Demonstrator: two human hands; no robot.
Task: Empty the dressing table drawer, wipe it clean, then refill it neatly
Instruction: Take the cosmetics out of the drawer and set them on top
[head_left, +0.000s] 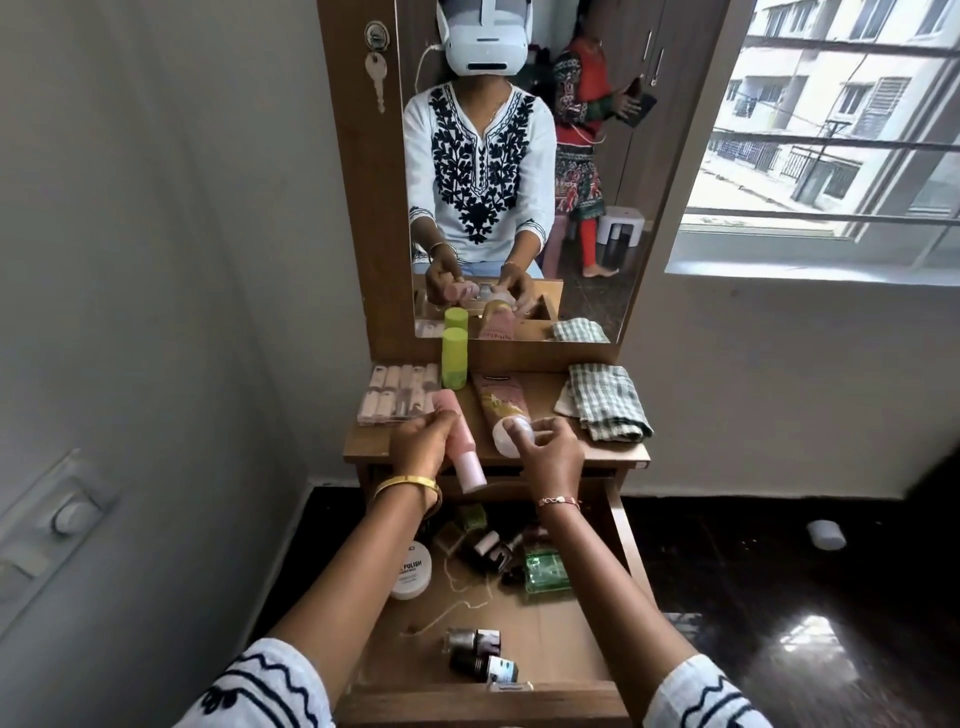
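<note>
Your left hand (422, 446) grips a pink bottle (461, 445) over the dressing table top (613, 451), while your right hand (551, 451) pinches the white cap end of a cream tube (503, 408) lying there. Below your wrists, the open drawer (566, 639) holds small bottles, a green flask (545, 571) and a white round tin (411, 570). A checked cloth (605, 401) lies folded at the top's right.

Home bedroom: wooden dressing table (363, 452) with mirror (519, 182), cosmetics in open drawer (626, 540), barred window (831, 130).
</note>
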